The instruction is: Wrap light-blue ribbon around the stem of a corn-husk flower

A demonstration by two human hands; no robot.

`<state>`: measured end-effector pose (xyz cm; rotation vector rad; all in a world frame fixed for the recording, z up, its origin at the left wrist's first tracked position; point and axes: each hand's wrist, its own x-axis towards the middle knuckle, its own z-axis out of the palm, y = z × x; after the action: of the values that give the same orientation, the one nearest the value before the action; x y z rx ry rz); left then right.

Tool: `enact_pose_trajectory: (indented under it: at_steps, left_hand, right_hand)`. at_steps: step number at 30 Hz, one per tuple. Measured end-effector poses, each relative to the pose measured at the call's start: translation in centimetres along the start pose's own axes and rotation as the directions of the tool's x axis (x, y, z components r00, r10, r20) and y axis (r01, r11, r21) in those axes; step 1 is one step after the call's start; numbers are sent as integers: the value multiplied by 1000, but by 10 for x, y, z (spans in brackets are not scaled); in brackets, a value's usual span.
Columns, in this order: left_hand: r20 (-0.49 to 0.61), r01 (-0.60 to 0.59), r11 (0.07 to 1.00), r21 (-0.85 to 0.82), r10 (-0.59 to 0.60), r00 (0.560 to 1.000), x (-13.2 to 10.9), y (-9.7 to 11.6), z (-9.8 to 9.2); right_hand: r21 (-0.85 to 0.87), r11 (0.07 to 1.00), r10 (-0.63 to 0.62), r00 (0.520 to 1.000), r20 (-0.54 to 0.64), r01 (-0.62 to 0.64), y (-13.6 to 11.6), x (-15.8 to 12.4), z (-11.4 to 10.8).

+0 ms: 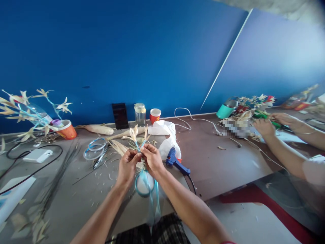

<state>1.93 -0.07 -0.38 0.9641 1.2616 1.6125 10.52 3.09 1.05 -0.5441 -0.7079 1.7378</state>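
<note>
At far left, pale flower sprays (22, 105) lean well out past the rim of an orange cup (68, 131); that top-heavy load could tip it if the black cable (60, 156) near the white adapter (38, 155) were tugged against it. Next come thin dark wires (59, 174) and a coil of clear tubing (95, 149), loose enough to snag a passing sleeve. In the middle, above the table (101, 200), the left hand (128, 166) has thumb and forefinger pinched together on the blue stems (138, 147) of two pale flowers (133, 133), just below the blooms. Too hard a squeeze there might crack the papery petals; too slack a one could let the stems twist apart. Below, turquoise ribbon (151, 200) trails towards the lap, where a knee or forearm could catch it and drag on whatever it is joined to. The right hand (152, 159) pinches the same stems, its fingertips meeting the left's. Just beyond lies a blue glue gun (175, 160) by a white plastic bag (167, 139); whether it is hot cannot be told, but a hot nozzle could melt the plastic or burn the right forearm.
</note>
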Motion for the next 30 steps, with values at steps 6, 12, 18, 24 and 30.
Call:
enact_pose_trajectory:
  at_steps: [6,12,18,24,30]
  left_hand:
    - [-37,-12,1000,19,12,999,-2,2,-1]
    - [-50,-31,998,-61,28,998,-2,2,-3]
    - [-35,-15,994,-107,11,999,0,3,-4]
    - [10,18,988,-157,-17,1000,0,4,-4]
    - [-86,7,963,-270,-32,996,4,17,-10]
  right_hand:
    - [-8,999,43,998,38,-43,3,2,-1]
    - [-78,996,50,997,51,-46,0,5,-5]
    - [-129,991,35,997,73,-26,-2,6,-9]
    - [-172,984,58,990,132,-34,-1,4,-8]
    - [-188,981,65,992,110,-43,-3,6,-9]
